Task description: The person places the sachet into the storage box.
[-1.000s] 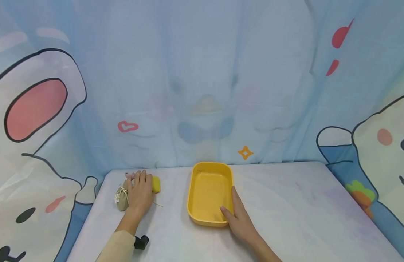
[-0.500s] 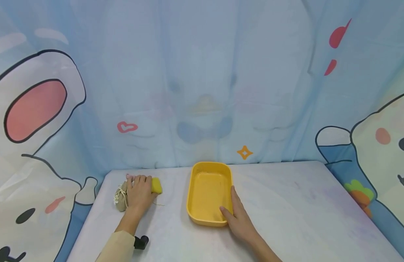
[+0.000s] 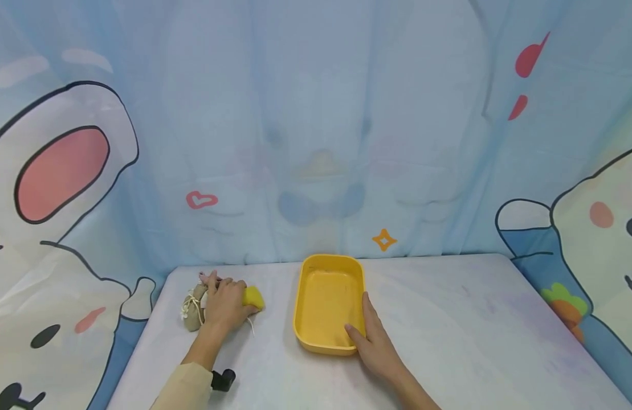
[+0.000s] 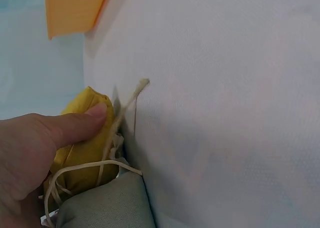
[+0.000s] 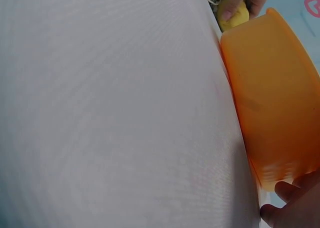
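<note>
Pinching yellow pouch, left fingers shifted nearer tray; right fingers gripping tray.

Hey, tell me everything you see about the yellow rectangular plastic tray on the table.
The yellow rectangular plastic tray has rounded corners, raised walls and a smooth, slightly glossy look; its outer wall looks more orange in the wrist views. It stands upright, open side up, on the white cloth-covered table, its long sides running away from the person. The person's right-hand grip holds its near right side, thumb over the rim, fingers along the outer wall. Its underside is hidden.
</note>
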Action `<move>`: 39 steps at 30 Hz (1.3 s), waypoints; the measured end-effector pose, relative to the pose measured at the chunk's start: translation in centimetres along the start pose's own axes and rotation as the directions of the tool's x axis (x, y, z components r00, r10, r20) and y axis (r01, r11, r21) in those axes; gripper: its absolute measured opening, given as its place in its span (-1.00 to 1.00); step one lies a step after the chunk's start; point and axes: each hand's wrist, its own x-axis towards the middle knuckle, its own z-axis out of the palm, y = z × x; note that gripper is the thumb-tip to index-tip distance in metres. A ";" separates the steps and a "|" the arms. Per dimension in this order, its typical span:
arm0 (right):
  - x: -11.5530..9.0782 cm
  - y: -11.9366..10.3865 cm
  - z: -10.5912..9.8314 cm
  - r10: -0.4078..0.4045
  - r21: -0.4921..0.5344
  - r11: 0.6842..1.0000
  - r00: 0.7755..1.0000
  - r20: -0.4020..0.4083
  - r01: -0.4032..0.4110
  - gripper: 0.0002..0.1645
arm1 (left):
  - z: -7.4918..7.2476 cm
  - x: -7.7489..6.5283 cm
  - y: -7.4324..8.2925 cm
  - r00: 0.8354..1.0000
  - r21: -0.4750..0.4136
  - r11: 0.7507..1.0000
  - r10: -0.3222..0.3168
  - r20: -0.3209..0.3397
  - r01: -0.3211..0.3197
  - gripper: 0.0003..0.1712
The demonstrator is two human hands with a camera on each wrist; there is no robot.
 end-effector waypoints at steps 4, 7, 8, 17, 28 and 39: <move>0.0 0.0 0.0 0.008 0.006 1.000 1.000 0.005 -0.008 0.02 | -0.1 -0.1 0.2 1.000 -0.012 1.000 0.019 -0.017 -0.019 -0.38; 0.0 0.1 0.0 0.017 0.015 1.000 1.000 0.004 -0.017 0.04 | -0.4 -0.2 0.4 0.999 -0.030 0.999 0.032 -0.040 -0.034 -0.36; 0.1 0.2 0.1 0.018 0.017 1.000 1.000 0.004 -0.018 0.04 | -0.5 -0.2 0.4 0.998 -0.039 0.998 0.038 -0.049 -0.040 -0.36; 0.2 0.2 0.2 0.014 0.036 0.999 1.000 -0.015 -0.014 0.04 | -1.5 -0.1 1.7 0.992 -0.074 0.994 0.067 -0.111 -0.075 -0.34; 0.1 0.2 0.2 0.013 0.037 0.999 1.000 -0.014 -0.013 0.02 | -1.7 0.8 4.3 0.989 -0.203 0.973 0.083 -0.122 -0.107 -0.34; 0.2 0.2 0.3 0.020 0.039 0.999 1.000 -0.016 -0.019 0.02 | -0.6 2.0 6.7 0.994 -0.512 0.852 0.071 -0.088 -0.106 -0.27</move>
